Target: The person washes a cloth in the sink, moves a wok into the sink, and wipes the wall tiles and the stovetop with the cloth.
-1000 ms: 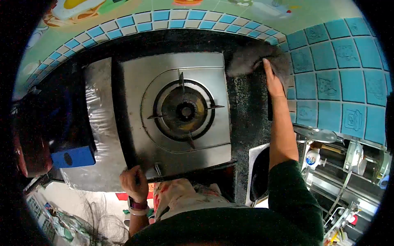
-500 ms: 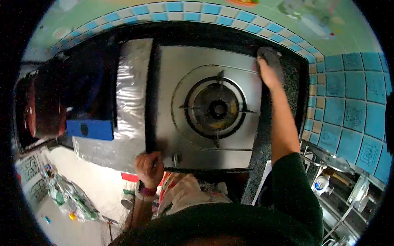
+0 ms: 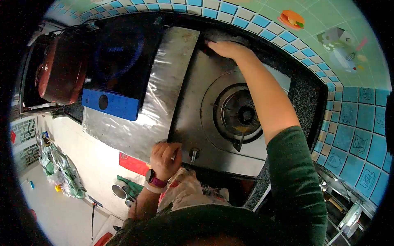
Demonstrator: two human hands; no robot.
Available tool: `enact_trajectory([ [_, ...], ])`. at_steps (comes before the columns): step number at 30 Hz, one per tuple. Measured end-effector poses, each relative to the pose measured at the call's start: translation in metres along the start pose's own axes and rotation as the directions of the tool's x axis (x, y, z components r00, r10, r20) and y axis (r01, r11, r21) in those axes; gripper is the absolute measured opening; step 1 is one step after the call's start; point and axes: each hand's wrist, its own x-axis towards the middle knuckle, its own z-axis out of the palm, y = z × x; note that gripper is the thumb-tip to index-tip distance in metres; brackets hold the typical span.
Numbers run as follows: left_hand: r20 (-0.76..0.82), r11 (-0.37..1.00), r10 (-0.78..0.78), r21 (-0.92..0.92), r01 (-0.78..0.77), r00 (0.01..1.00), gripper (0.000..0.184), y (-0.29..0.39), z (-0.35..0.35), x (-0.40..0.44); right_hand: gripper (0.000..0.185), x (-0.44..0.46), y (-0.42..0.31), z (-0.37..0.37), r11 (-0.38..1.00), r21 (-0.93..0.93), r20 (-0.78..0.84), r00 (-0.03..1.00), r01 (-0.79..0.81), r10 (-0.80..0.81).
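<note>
Right hand [image 3: 227, 48] and dark cloth [image 3: 225, 37] moved left along the stove's back edge

Both had been by the back right corner half a second earlier; now they were at the back left.

Nearest the body, the left hand [image 3: 165, 159] curled its fingers at the front edge, between the silvery sheet [image 3: 164, 86] and the control knob [image 3: 194, 154]; whether it gripped anything could not be told. Past the burner [image 3: 247, 112], the right hand lay over the cloth, fingers close together, though the blur hid whether they clamped it or only pressed. The cloth was beneath and just beyond that hand, at the back left corner of the stove [image 3: 188, 98].

Working well there seemed to call for a flat palm, even pressure and short strokes into the seam, with the forearm and sleeve [image 3: 291, 164] held up off the pan support [image 3: 239, 141].

Of the containers, a metal pot [image 3: 119, 191] stood on the floor, its contents unreadable. Farther left, a bulky plastic bag [image 3: 61, 168] showed green and white through its folds. A dark red vessel [image 3: 61, 69] sat beyond the blue-fronted cooktop [image 3: 119, 49], its inside hidden.
</note>
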Motion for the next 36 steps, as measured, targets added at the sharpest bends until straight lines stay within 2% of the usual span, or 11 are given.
enact_trajectory([
  [5,-0.013,0.999,-0.003,-0.050,0.002,1.000,0.024,-0.002,0.001,-0.001,0.068,-0.022,0.017,-0.002,0.994,0.059,-0.067,0.993,-0.093,0.097],
  [14,0.007,0.997,-0.003,-0.071,0.003,1.000,0.020,-0.004,0.000,-0.003,0.079,-0.147,0.200,-0.006,0.913,0.279,-0.168,0.921,-0.298,0.352],
  [20,-0.019,0.997,0.032,-0.073,-0.033,0.999,0.020,-0.006,0.001,-0.003,0.061,-0.233,0.376,0.025,0.797,-0.148,-0.388,0.776,-0.585,0.497],
  [21,-0.031,0.996,0.057,-0.059,-0.059,0.998,0.021,-0.002,-0.003,0.001,0.061,-0.238,0.364,0.026,0.805,-0.151,-0.377,0.786,-0.574,0.490],
  [22,-0.034,0.998,0.046,-0.046,-0.048,0.998,0.021,-0.001,-0.002,0.003,0.055,-0.246,0.343,0.021,0.817,0.456,-0.395,0.742,-0.352,0.541],
  [23,-0.041,0.997,0.047,-0.054,-0.049,0.998,0.020,-0.001,-0.002,0.002,0.049,-0.250,0.317,0.013,0.491,0.871,-0.358,0.715,0.024,0.600],
  [26,-0.029,0.997,0.031,-0.073,-0.033,0.999,0.019,-0.001,-0.006,0.002,0.038,-0.220,0.157,-0.011,0.296,0.913,-0.397,0.780,0.281,0.484],
  [30,-0.027,0.997,0.025,-0.070,-0.027,0.999,0.019,-0.006,0.001,-0.003,0.023,-0.148,0.085,0.006,0.024,0.950,-0.302,0.896,0.311,0.326],
  [32,-0.075,0.994,0.048,-0.099,-0.055,0.996,0.021,-0.009,0.004,-0.003,0.017,-0.126,0.069,0.011,0.223,0.927,-0.306,0.952,0.301,-0.014],
  [34,-0.074,0.994,0.049,-0.096,-0.056,0.996,0.022,-0.005,-0.002,0.001,0.015,-0.123,0.026,0.014,0.176,0.942,-0.302,0.951,0.285,0.073],
  [36,-0.073,0.993,0.050,-0.101,-0.057,0.996,0.023,-0.004,-0.004,0.000,0.022,-0.116,0.004,0.013,0.448,0.862,-0.309,0.947,0.238,0.091],
])
